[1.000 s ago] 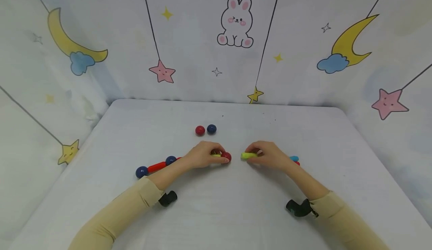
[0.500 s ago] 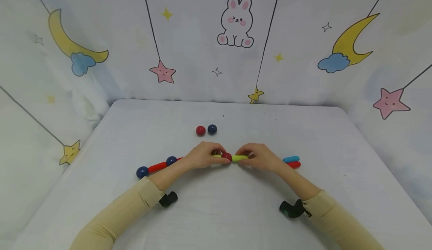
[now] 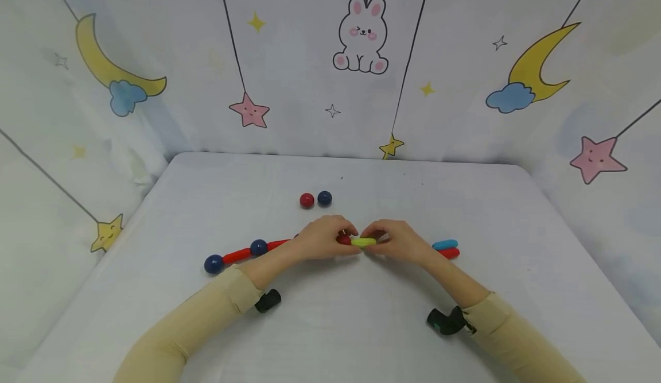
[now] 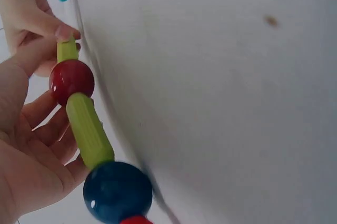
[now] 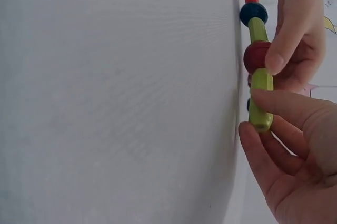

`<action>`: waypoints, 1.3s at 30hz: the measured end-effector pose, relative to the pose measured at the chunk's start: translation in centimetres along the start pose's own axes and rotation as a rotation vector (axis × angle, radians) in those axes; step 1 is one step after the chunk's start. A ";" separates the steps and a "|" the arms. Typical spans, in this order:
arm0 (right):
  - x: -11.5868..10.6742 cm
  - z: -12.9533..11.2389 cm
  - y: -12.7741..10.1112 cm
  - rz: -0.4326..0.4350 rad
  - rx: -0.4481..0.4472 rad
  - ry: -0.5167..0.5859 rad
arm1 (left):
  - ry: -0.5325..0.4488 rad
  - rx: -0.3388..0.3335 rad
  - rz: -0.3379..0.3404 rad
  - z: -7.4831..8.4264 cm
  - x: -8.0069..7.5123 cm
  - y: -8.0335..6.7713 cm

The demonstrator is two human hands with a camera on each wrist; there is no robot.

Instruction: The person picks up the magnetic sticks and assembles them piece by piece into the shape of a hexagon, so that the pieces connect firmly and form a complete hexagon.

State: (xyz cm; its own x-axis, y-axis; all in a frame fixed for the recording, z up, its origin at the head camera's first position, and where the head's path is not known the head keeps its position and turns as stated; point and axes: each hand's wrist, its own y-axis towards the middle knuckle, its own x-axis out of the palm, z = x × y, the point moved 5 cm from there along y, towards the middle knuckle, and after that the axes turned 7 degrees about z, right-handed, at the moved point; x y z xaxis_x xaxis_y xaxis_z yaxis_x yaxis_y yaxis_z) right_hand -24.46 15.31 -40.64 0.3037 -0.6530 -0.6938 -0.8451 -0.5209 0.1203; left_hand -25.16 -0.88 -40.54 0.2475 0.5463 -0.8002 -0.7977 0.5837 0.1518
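A chain of balls and rods lies across the table, with dark blue balls (image 3: 259, 248) and red rods (image 3: 237, 255) toward its left end. In the left wrist view a yellow-green rod (image 4: 90, 129) links a dark blue ball (image 4: 118, 191) to a red ball (image 4: 71, 82). My left hand (image 3: 324, 239) holds this red ball, its thumb beside the joint with a second yellow-green rod (image 3: 364, 242). That second rod's near end touches the ball; my right hand (image 3: 399, 239) pinches its other end between thumb and fingers. My left hand and forearm hide part of the chain in the head view.
Behind the hands sit a loose red ball (image 3: 307, 200) and a loose dark blue ball (image 3: 325, 198). Right of my right hand lie a light blue rod (image 3: 445, 244) and a red rod (image 3: 449, 253). A patterned cloth (image 3: 310, 130) hangs behind the white table (image 3: 361, 331).
My right hand moved left, bringing the second yellow-green rod against the red ball. My left hand then shifted slightly right along the chain, while the chain slid a little left.
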 end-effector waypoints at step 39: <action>-9.2 7.1 -6.6 0.035 0.274 -0.214 | -0.038 -0.005 -0.014 -0.2 0.7 -0.1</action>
State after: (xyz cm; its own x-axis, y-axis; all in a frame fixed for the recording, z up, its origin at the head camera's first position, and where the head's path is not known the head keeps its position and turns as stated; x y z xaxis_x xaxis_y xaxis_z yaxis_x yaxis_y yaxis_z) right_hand -24.84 28.67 -40.12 0.1980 -0.5229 -0.8291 -0.9489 -0.3144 -0.0283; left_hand -24.96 -0.68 -41.24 0.2790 0.5607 -0.7796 -0.7970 0.5881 0.1378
